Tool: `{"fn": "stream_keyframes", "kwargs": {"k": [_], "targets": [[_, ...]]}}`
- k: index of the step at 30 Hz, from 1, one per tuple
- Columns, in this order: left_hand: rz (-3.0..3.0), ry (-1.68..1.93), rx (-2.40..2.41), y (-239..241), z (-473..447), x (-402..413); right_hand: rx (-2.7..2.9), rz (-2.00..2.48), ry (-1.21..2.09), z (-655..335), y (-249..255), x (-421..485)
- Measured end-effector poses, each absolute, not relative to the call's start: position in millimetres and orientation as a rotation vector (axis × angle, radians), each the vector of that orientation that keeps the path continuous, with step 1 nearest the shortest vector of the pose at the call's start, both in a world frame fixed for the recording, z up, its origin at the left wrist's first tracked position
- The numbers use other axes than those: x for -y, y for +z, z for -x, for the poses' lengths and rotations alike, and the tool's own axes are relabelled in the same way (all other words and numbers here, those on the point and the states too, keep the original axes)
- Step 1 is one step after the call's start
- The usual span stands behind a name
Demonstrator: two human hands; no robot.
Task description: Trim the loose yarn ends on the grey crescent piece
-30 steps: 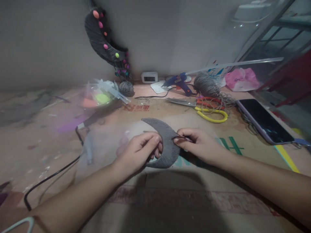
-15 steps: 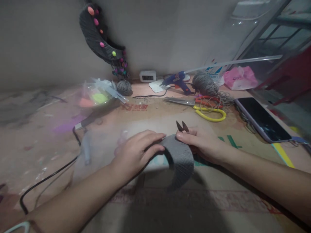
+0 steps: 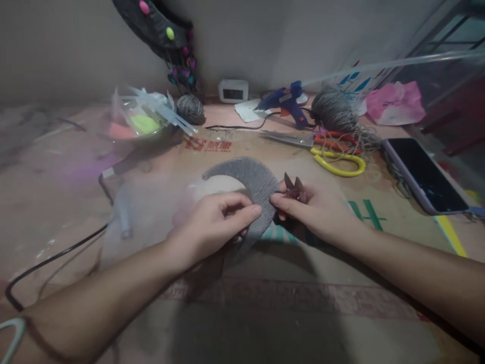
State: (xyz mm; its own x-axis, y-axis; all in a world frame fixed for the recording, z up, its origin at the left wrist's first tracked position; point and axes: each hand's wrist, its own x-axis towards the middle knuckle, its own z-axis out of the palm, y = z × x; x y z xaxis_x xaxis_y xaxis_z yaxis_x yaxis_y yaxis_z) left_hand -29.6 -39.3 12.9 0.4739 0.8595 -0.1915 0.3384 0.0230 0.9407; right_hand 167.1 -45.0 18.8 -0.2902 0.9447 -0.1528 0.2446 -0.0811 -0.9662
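A crescent shape wrapped in grey yarn (image 3: 252, 174) is raised over the cardboard in front of me. My left hand (image 3: 217, 220) grips it at the inner curve, thumb on top and fingers underneath. At the outer edge, my right hand (image 3: 306, 205) is closed with thumb and fingertips pinched beside the yarn. Small dark-bladed snips (image 3: 293, 188) are tucked in that same hand, their tips pointing up. Whether the right fingertips also pinch a strand of yarn, I cannot make out. The crescent's lower tip is blurred.
Yellow-and-red-handled scissors (image 3: 337, 156), a blue glue gun (image 3: 286, 103) and a grey yarn skein (image 3: 333, 108) lie behind my hands. To the right is a phone (image 3: 426, 174). A bowl (image 3: 142, 134) with bright pieces and glue sticks stands left. A decorated crescent (image 3: 159, 30) hangs on the wall.
The crescent has turned so its upper tip now points left, in view above my left hand. My left hand has moved from its end to the inner curve and grips it there.
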Motion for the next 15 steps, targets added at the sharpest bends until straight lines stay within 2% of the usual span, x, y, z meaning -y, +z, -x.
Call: {"fn": "stream_keyframes", "kwargs": {"k": [8,15], "targets": [[-1.652,0.545,-1.075,12.5,34.0,38.2,1.543,1.314,1.530,-165.9,18.5,46.0],[-1.586,0.566,-1.016,12.7,30.8,39.6,1.498,1.244,1.485,-166.5,19.3,44.0]]}}
